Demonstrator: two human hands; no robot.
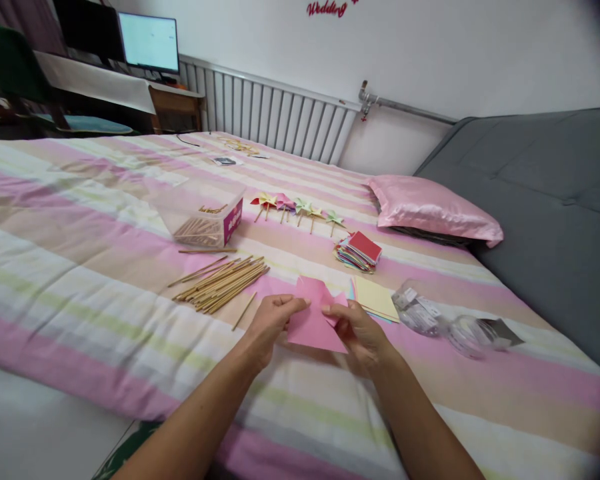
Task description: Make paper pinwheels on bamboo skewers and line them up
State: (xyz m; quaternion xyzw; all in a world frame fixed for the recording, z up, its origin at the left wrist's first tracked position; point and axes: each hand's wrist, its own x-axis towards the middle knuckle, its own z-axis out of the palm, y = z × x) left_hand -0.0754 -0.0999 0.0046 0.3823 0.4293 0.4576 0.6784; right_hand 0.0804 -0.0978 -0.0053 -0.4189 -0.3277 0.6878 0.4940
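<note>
Between both hands, just above the striped bedspread, is a pink sheet of paper point(310, 325) with its upper right part bent and lifted. My left hand point(276, 321) pinches its left side, thumb on top. My right hand point(357, 328) is closed on the lifted part at the right. Left of my left hand lie one loose wooden stick point(244, 311) and a pile of wooden sticks point(225, 283). Pale yellow paper squares point(377, 299) lie just behind my right hand. Beyond them sits a stack of coloured squares point(364, 249) with red on top.
Several paper pinwheels point(300, 207) on sticks lie in a row farther back. A clear plastic box point(200, 213) holds more sticks. At the right are clear round containers point(417, 310) and a pink pillow point(433, 210) by the grey headboard point(540, 187).
</note>
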